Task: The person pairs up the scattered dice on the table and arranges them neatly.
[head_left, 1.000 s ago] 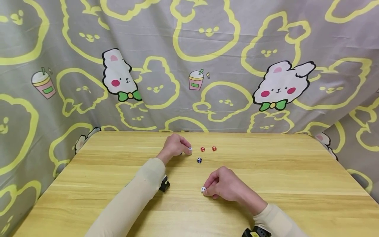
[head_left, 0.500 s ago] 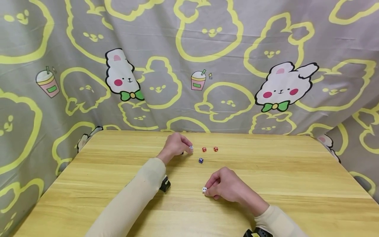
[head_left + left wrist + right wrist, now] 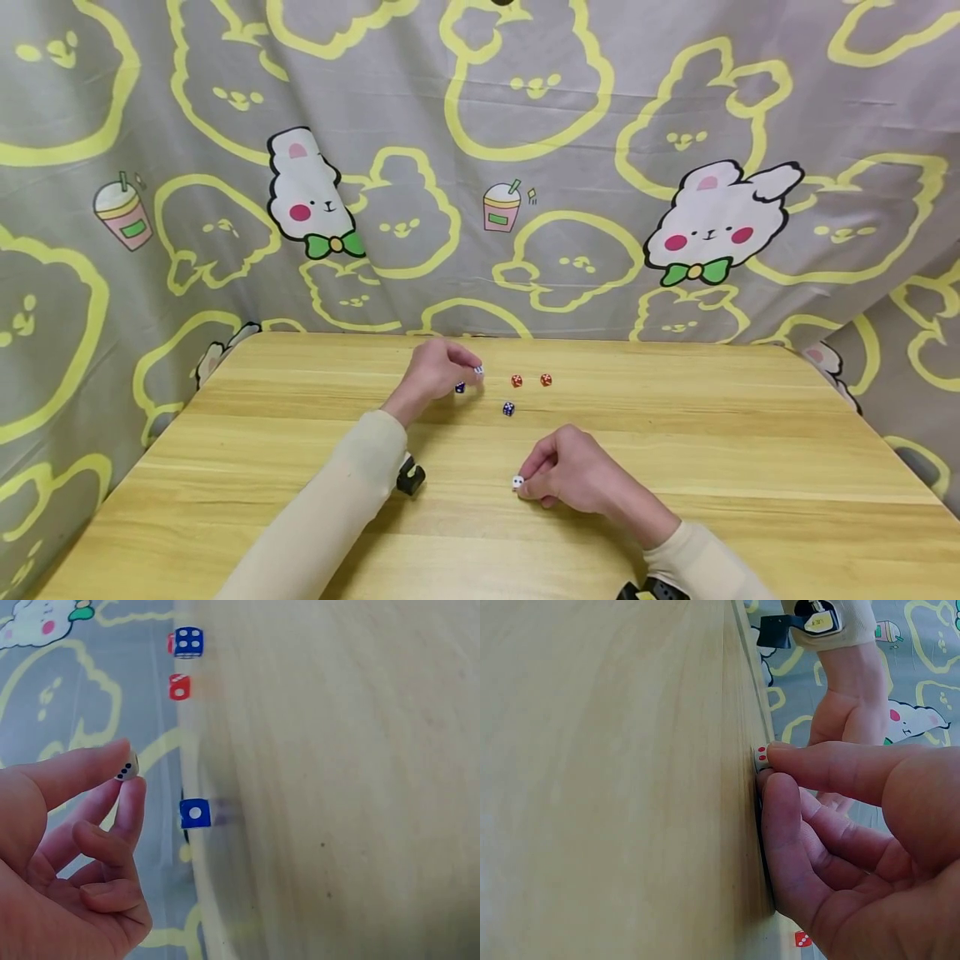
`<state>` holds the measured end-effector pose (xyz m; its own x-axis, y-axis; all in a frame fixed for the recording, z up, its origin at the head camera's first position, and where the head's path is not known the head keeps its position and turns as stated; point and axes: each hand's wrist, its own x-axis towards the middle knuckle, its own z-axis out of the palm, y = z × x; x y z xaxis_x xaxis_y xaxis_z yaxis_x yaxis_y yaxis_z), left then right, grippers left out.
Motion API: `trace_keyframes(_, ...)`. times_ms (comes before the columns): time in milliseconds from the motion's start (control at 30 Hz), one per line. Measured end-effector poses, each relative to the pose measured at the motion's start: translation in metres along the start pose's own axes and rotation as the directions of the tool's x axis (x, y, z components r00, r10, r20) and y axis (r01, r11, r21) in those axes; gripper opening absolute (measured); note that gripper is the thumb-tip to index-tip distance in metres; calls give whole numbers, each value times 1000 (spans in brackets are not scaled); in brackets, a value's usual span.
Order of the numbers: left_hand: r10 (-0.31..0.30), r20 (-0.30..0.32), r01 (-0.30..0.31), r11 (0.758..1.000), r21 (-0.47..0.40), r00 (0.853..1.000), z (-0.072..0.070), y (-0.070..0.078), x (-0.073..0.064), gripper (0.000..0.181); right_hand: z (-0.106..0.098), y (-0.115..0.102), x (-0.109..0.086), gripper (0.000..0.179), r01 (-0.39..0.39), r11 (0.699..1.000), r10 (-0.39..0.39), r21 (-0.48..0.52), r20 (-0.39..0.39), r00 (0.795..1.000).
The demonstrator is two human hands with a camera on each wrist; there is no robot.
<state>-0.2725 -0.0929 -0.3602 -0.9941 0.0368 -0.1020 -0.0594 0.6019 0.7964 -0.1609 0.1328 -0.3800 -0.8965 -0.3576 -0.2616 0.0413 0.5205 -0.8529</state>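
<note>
At the far side of the table, my left hand (image 3: 433, 371) pinches a white die (image 3: 127, 766) between thumb and fingertips, held up off the wood. A blue die (image 3: 460, 387) lies just under that hand, showing one pip in the left wrist view. Nearer the front, my right hand (image 3: 573, 468) pinches a second white die (image 3: 517, 482) at the tabletop. Two red dice (image 3: 531, 381) sit side by side to the right of the left hand. Between the two hands rests another blue die (image 3: 508, 409).
The wooden table (image 3: 712, 433) reaches back to a grey curtain (image 3: 420, 92) with yellow cartoon outlines. Each wrist carries a black camera mount, the left one (image 3: 411, 477) hanging below the sleeve.
My left hand has risen slightly and drawn left with its white die, bringing the blue die beneath it into fuller view. My right hand stays in place on its die.
</note>
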Motion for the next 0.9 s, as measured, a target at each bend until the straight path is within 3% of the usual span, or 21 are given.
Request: trace_keyframes(900, 11, 62, -7, 998, -58, 998, -4, -1, -34, 14, 0, 1, 0, 13, 4, 1000, -4, -4, -3, 1000)
